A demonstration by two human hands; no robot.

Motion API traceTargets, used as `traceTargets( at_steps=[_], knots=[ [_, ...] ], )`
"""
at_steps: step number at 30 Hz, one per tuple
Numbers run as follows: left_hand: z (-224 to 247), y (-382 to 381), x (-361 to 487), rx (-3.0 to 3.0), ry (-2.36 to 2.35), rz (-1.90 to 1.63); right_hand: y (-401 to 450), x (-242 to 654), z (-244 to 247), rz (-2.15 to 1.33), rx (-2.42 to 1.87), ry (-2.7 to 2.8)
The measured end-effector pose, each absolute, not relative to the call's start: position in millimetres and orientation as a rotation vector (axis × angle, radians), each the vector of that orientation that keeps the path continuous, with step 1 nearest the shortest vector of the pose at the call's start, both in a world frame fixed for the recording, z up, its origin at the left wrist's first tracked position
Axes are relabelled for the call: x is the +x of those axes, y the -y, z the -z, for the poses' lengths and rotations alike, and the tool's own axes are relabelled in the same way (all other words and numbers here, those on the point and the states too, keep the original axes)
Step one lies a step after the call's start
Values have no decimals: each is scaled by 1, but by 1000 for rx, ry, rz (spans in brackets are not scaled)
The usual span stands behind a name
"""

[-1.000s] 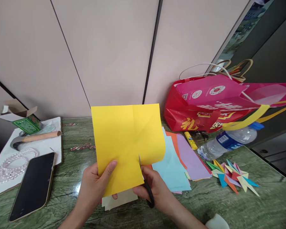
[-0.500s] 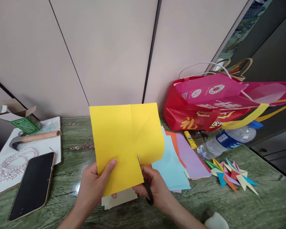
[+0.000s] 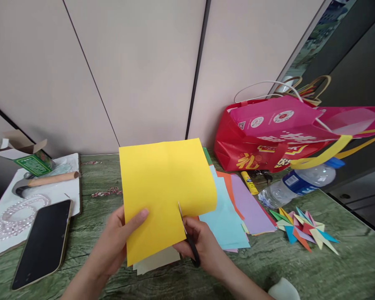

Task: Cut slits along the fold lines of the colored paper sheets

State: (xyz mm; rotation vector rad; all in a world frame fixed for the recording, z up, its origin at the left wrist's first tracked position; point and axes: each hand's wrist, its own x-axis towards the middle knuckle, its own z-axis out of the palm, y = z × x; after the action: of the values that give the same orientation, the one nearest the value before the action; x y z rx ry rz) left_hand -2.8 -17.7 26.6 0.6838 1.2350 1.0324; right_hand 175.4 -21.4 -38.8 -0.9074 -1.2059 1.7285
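A large yellow sheet of paper (image 3: pixel 162 179) is held up above the table. My left hand (image 3: pixel 115 239) grips its lower left edge, thumb on the front and fingers behind. My right hand (image 3: pixel 203 246) is closed on black-handled scissors (image 3: pixel 192 248). Their blades are at a cut in the lower right part of the sheet, and the paper right of the cut curls. Beneath the yellow sheet lie pale sheets (image 3: pixel 158 261), partly hidden. Light blue paper (image 3: pixel 226 221) lies to the right of my right hand.
Purple paper (image 3: pixel 253 206), a glue stick (image 3: pixel 249 183), a water bottle (image 3: pixel 300 183), a red bag (image 3: pixel 231 146) and a folded paper star (image 3: pixel 304 229) are on the right. A phone (image 3: pixel 42 243), beads (image 3: pixel 6 221), a hammer (image 3: pixel 50 180) and a green box (image 3: pixel 34 162) are on the left.
The yellow sheet has tilted and its lower left corner has come down. My left hand has shifted slightly left. The scissors have moved slightly left relative to the table.
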Motion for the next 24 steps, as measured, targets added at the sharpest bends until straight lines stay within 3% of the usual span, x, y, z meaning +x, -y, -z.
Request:
traceTargets(
  at_steps=[16,24],
  knots=[
    [-24,14,0,706,-1140,-1018,21,179,34,-1757,-938,1279],
    [-17,18,-3,876,-1336,-931,17,179,22,-1797,-840,1211]
  ],
)
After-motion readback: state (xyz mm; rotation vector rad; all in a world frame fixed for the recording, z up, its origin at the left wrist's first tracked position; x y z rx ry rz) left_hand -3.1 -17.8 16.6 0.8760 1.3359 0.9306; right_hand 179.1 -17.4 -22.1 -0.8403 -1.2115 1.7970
